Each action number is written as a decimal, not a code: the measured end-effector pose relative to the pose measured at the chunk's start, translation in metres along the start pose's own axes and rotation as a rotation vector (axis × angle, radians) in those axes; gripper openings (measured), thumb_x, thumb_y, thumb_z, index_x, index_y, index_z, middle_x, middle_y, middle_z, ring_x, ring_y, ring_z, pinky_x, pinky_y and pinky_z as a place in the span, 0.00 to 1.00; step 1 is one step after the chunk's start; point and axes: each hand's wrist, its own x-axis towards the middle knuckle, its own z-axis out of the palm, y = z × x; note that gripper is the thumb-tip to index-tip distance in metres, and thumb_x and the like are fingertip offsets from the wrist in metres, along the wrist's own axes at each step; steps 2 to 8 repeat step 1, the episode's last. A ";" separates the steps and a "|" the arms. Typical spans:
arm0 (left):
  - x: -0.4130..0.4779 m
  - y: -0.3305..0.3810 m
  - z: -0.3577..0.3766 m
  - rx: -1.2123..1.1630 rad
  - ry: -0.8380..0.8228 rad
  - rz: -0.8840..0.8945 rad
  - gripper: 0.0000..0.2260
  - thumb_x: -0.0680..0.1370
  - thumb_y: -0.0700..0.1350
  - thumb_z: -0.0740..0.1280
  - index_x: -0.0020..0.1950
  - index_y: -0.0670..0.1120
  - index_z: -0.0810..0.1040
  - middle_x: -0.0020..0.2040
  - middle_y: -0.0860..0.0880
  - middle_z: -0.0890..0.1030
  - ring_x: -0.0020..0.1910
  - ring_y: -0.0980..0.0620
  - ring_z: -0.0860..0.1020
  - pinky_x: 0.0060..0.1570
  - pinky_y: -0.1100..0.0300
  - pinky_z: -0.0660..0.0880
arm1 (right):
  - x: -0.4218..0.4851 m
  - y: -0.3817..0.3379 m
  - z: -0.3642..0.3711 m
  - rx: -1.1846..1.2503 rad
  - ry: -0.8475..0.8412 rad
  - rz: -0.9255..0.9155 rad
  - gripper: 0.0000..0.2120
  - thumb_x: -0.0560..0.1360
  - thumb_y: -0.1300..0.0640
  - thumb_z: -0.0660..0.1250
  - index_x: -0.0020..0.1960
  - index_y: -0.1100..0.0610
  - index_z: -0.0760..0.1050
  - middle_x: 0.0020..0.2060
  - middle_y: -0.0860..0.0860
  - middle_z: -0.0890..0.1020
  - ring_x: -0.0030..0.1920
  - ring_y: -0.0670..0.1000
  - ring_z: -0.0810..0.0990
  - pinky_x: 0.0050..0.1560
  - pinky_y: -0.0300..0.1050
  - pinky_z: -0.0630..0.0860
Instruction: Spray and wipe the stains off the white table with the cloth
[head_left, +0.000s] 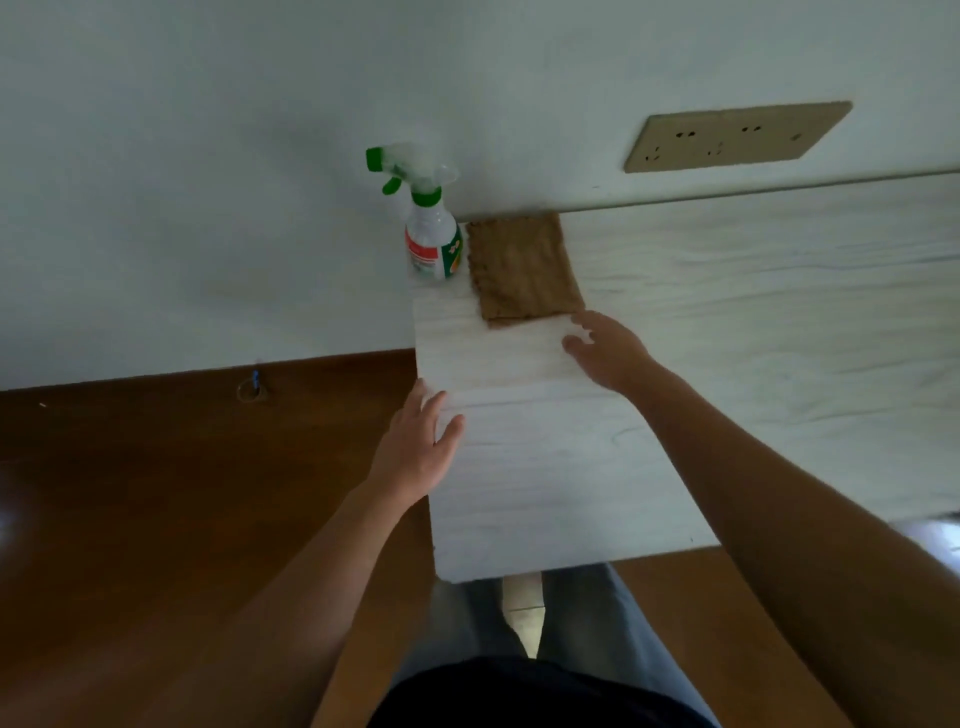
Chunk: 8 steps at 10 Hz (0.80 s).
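Observation:
A clear spray bottle (432, 236) with a green trigger and nozzle stands upright at the far left corner of the white table (727, 338). Right beside it lies a folded brown cloth (524, 270), flat against the wall. My right hand (605, 351) hovers just in front of the cloth's near right corner, fingers spread, holding nothing. My left hand (423, 447) rests on the table's left edge, fingers apart and empty. No stains stand out on the pale wood-grain surface.
The table butts against a white wall with a beige socket plate (732, 136) above it. Brown wooden floor (156, 519) lies to the left and below. My legs show under the table's near edge.

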 end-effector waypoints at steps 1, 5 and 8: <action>-0.015 -0.005 -0.001 -0.065 0.082 -0.005 0.29 0.83 0.65 0.51 0.79 0.52 0.64 0.80 0.49 0.63 0.79 0.47 0.63 0.77 0.45 0.65 | -0.057 0.031 0.017 0.284 0.066 0.132 0.12 0.80 0.55 0.65 0.60 0.59 0.81 0.57 0.55 0.83 0.59 0.56 0.80 0.59 0.48 0.73; -0.015 -0.005 -0.001 -0.065 0.082 -0.005 0.29 0.83 0.65 0.51 0.79 0.52 0.64 0.80 0.49 0.63 0.79 0.47 0.63 0.77 0.45 0.65 | -0.057 0.031 0.017 0.284 0.066 0.132 0.12 0.80 0.55 0.65 0.60 0.59 0.81 0.57 0.55 0.83 0.59 0.56 0.80 0.59 0.48 0.73; -0.015 -0.005 -0.001 -0.065 0.082 -0.005 0.29 0.83 0.65 0.51 0.79 0.52 0.64 0.80 0.49 0.63 0.79 0.47 0.63 0.77 0.45 0.65 | -0.057 0.031 0.017 0.284 0.066 0.132 0.12 0.80 0.55 0.65 0.60 0.59 0.81 0.57 0.55 0.83 0.59 0.56 0.80 0.59 0.48 0.73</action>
